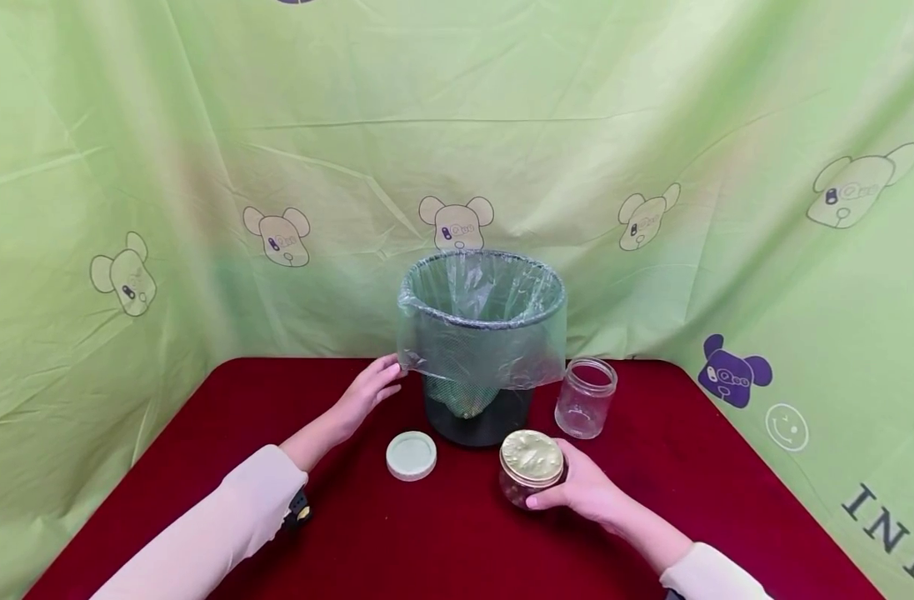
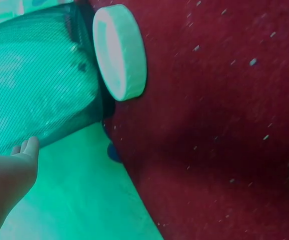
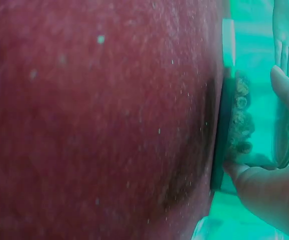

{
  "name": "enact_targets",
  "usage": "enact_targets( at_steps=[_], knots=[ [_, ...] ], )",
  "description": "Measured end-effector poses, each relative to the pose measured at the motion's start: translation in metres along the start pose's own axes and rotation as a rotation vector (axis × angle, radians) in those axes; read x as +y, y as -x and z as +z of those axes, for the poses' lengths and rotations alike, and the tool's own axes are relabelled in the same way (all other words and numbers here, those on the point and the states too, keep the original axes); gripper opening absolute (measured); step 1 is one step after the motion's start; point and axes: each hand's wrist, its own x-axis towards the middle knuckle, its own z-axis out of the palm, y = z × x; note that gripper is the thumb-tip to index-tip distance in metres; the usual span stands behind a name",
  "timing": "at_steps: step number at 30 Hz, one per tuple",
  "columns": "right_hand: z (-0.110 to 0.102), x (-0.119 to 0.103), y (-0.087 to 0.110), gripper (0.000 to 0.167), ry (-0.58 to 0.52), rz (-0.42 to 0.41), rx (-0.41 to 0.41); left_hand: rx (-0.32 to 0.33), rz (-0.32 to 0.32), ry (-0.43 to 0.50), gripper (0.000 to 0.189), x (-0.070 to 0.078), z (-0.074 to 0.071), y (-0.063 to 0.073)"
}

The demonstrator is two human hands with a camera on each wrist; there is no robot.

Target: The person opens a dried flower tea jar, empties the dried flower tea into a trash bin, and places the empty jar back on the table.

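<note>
My right hand (image 1: 587, 483) grips a short glass jar (image 1: 518, 493) with a wrinkled gold top (image 1: 531, 456), thumb on its near side. Small brownish dried pieces (image 3: 241, 102) show through the glass in the right wrist view. My left hand (image 1: 362, 398) reaches out with extended fingers at the left side of a dark mesh bin (image 1: 505, 417). Its fingertips meet the hanging edge of the clear bag (image 1: 479, 358) that lines the bin and folds over the rim. In the left wrist view the left fingers (image 2: 30, 147) lie along the mesh side.
A pale round lid (image 1: 412, 456) lies on the red tablecloth (image 1: 397, 550) between the hands. An uncovered clear glass jar (image 1: 586, 400) stands right of the bin. Green printed curtains (image 1: 337, 167) enclose the table's back and sides.
</note>
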Motion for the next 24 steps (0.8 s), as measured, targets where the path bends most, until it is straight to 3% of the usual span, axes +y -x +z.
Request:
enact_targets(
  at_steps=[8, 15, 24],
  knots=[
    [0.015, -0.002, -0.002, 0.081, -0.036, -0.057, -0.111, -0.104, -0.005, -0.009, 0.056, -0.011, 0.014, 0.013],
    [0.031, -0.004, -0.004, 0.082, -0.055, -0.085, -0.188, -0.219, 0.009, -0.145, 0.057, -0.014, 0.031, 0.026],
    [0.047, -0.011, -0.004, 0.081, -0.057, -0.102, -0.228, -0.383, 0.026, -0.28, 0.069, -0.017, 0.051, 0.038]
  ],
)
